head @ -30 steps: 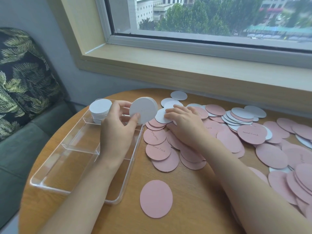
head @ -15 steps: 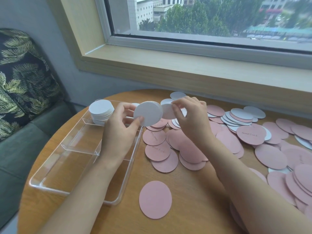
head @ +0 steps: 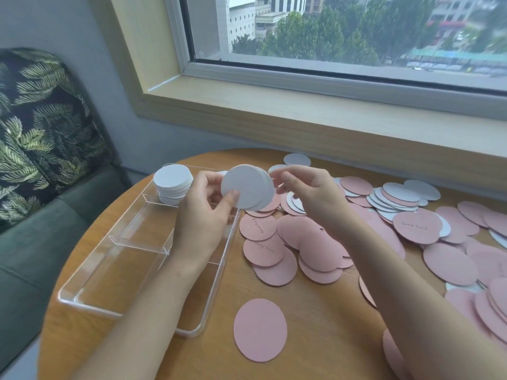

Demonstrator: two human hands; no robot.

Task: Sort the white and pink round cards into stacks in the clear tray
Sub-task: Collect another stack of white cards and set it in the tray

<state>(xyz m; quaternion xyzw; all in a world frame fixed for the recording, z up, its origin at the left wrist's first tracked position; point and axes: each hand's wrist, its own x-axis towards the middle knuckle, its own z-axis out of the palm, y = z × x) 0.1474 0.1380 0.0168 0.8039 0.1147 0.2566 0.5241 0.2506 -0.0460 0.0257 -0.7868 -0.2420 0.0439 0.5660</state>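
The white bundle [head: 247, 187] is pinched upright in the left hand [head: 204, 215], above the tray [head: 109, 270] edge. The right hand [head: 307, 193] has risen from the pile [head: 315, 242] and now pinches a fresh white card against the bundle's back; so gathering continues. One white stack [head: 172, 182] already sits in the tray's far compartment. Some pink cards carry handwriting, possibly "Good luck".

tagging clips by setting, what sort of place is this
Probably a room in a home or hotel, several floors up: a round wooden table beside a window overlooking treetops and buildings, with a green sofa and leaf-print cushion alongside.
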